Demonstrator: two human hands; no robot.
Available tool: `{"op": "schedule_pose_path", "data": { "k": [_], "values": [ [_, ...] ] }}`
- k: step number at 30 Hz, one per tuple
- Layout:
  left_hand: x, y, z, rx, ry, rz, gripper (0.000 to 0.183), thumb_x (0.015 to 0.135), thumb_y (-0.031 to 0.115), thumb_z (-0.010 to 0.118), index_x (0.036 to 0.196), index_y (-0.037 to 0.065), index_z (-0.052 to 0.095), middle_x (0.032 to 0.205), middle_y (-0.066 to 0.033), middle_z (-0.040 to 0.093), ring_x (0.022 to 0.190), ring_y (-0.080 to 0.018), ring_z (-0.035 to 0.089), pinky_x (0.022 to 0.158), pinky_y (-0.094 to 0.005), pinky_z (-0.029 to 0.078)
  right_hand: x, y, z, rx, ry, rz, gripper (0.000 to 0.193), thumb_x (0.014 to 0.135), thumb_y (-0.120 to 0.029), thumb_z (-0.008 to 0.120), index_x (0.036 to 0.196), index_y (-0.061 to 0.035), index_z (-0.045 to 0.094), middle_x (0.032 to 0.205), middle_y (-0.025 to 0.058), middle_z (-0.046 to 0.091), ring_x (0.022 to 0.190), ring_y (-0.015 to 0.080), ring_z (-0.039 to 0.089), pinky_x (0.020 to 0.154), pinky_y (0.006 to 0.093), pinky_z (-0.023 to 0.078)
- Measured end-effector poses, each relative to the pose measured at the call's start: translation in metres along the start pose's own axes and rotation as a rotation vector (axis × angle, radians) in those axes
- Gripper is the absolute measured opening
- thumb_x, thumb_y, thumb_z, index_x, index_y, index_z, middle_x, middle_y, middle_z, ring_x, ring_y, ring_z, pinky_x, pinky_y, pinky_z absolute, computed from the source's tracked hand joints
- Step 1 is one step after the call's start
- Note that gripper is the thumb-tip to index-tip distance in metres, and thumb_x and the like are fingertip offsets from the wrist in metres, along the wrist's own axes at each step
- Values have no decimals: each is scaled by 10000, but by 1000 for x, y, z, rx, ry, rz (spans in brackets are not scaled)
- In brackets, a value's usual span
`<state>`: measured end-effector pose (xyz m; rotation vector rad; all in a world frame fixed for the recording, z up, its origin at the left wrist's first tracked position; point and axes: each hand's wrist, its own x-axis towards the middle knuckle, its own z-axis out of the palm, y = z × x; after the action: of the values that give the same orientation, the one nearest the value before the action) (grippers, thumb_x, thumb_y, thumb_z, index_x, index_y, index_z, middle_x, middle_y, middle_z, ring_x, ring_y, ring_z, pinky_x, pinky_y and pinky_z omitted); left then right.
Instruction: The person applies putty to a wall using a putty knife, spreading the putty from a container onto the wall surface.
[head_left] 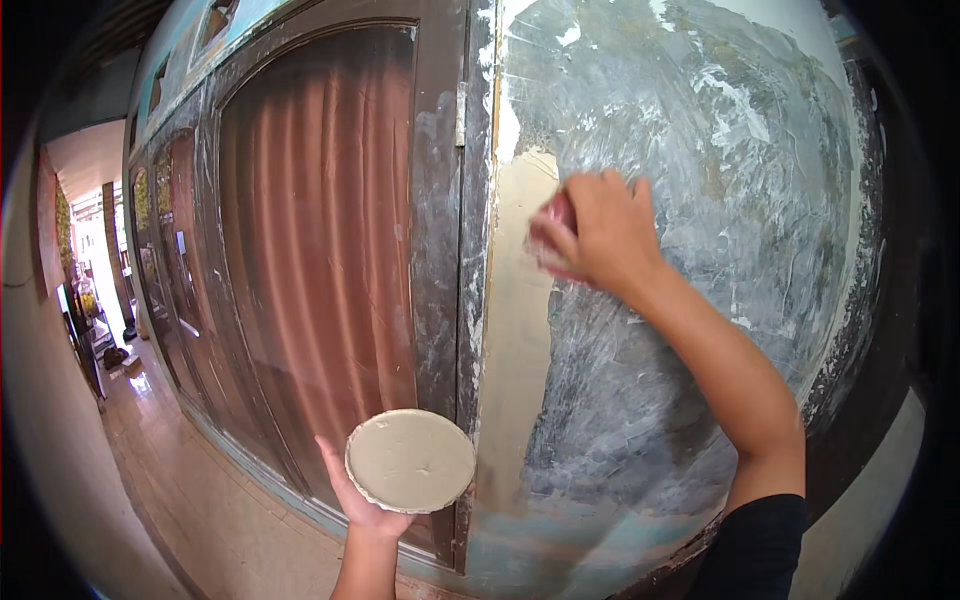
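My right hand is raised against a scraped grey-and-white wall and grips a small red-handled tool, mostly hidden by the fingers, pressed at the edge of a fresh beige strip of putty. The strip runs down the wall beside a dark window frame. My left hand is lower, palm up, holding a round shallow dish filled with smooth beige putty, close to the frame's lower part.
Left of the frame is a window with a reddish-brown curtain behind the glass. A tiled corridor floor runs off to the left past more windows toward a bright opening. The wall's foot shows bluish paint.
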<state>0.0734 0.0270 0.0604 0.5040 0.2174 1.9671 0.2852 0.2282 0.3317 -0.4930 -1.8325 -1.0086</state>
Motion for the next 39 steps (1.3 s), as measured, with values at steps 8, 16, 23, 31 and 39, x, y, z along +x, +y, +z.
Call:
{"op": "schedule_pose_path", "data": {
  "k": [8,16,23,31,39],
  "values": [
    [2,0,-8,0,11,6,996,891,898,320,1354,59,591,1334,-170,634,1187,-378,627,939,-558,572,29,35,-18,27,155,212,457,928,-554,667,940,-100,618,870,80,639,835,284,585,863,484,367],
    [4,-5,-10,-36,3,-4,989,894,895,318,1346,61,596,1338,-167,632,1187,-371,628,950,-553,571,14,23,-13,-27,29,141,471,911,-564,681,979,-101,623,894,87,665,862,301,593,851,486,371],
    [-3,-9,-3,-29,-7,-6,998,897,896,295,1375,66,578,1363,-187,615,1195,-413,614,951,-613,552,29,35,-26,94,53,191,473,927,-552,668,980,-85,617,874,116,668,846,309,616,869,489,377],
    [-5,-8,-8,-41,18,18,1015,904,888,289,1394,46,574,1407,-217,582,1209,-512,581,881,-813,473,17,34,-20,-48,30,128,472,918,-555,678,958,-87,632,845,114,657,833,306,610,875,496,384],
    [-15,-4,-3,-57,12,14,988,913,880,290,1368,52,580,1365,-187,616,1218,-410,603,977,-627,529,5,19,-25,57,-41,147,469,928,-553,669,987,-89,651,857,103,654,857,309,611,893,499,375]
  ]
}}
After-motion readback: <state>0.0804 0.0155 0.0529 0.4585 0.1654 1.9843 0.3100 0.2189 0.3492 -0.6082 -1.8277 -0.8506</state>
